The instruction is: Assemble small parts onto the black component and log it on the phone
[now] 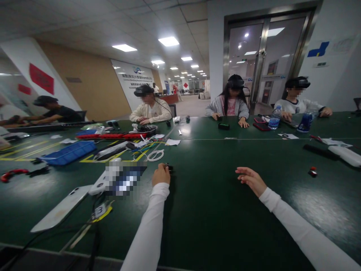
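My left hand (161, 174) is closed at the middle of the green table (208, 210), its fingers around a small black object (169, 168) that juts out on their right side. Most of that object is hidden, so its kind does not show. To the right, my right hand (252, 181) hovers over the table with its fingers apart and nothing in them. Left of my left hand lie a phone with a lit, blurred screen (128, 181) and a white device (107, 176). A coiled white cable (155, 155) rests just beyond that hand.
A blue tray (69, 152), a white phone-shaped slab (63, 209) and cables crowd the left. Several people with headsets sit around the table. Bottles (275, 117), a small red-and-black item (313, 172) and a white device (345, 155) stand or lie at right.
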### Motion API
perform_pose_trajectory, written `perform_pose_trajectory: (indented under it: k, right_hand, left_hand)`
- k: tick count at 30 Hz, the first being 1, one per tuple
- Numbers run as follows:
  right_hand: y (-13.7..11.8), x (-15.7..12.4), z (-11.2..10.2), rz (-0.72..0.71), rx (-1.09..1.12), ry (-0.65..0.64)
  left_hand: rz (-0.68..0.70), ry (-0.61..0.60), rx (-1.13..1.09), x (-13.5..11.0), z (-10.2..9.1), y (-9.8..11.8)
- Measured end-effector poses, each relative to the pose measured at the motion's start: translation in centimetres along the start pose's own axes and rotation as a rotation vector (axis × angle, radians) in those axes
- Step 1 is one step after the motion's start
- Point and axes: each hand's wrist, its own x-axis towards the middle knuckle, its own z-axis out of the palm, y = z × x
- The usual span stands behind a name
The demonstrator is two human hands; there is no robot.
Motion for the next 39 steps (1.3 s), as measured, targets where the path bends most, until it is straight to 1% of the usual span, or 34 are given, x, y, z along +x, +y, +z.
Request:
perform_pose_trajectory:
  k: [2, 5, 7, 10, 13, 17, 20, 25, 28, 31, 34, 39]
  right_hand:
    - [-0.1, -0.1, 0.0, 0.009, -0.021, -0.001]
    - [-0.1, -0.2, -0.1, 0.018, -0.042, -0.006]
    - [0.0, -0.1, -0.2, 0.021, -0.037, -0.007]
    - [0.2, -0.1, -0.3, 0.017, -0.018, -0.009]
    - [0.4, -0.1, -0.3, 0.007, -0.006, -0.009]
    - [0.3, -0.2, -0.2, 0.011, -0.023, -0.008]
    - [0.2, -0.2, -0.2, 0.02, -0.049, -0.003]
    - [0.2, -0.3, -0.2, 0.012, -0.053, -0.026]
    - [0.2, -0.2, -0.2, 0.012, -0.057, -0.026]
    - [0.2, -0.2, -0.2, 0.012, -0.06, -0.025]
    - [0.3, -0.2, -0.3, 0.013, -0.061, -0.023]
    - [0.4, -0.2, -0.3, 0.019, -0.059, -0.03]
  left_hand:
    - [-0.139, 0.054, 0.031, 0.9, -0.6, -2.6]
    - [-0.266, 0.143, 0.063, 1.5, -1.2, -5.4]
    - [-0.319, 0.179, 0.067, 1.7, -1.4, -6.6]
    - [-0.355, 0.192, 0.027, 2.0, -1.3, -7.5]
    - [-0.369, 0.212, -0.093, 2.4, -1.0, -7.9]
    - [-0.451, 0.256, -0.301, 2.6, -1.1, -8.3]
    - [-0.478, 0.253, -0.364, 2.4, -1.3, -8.1]
    - [-0.45, 0.255, -0.328, 2.1, -1.2, -7.7]
    - [-0.378, 0.266, -0.252, 2.2, -1.1, -7.8]
    - [-0.295, 0.26, -0.11, 2.3, -1.1, -7.9]
    - [-0.286, 0.244, -0.012, 2.1, -1.1, -7.9]
    - [-0.284, 0.233, 0.03, 1.7, -1.0, -7.7]
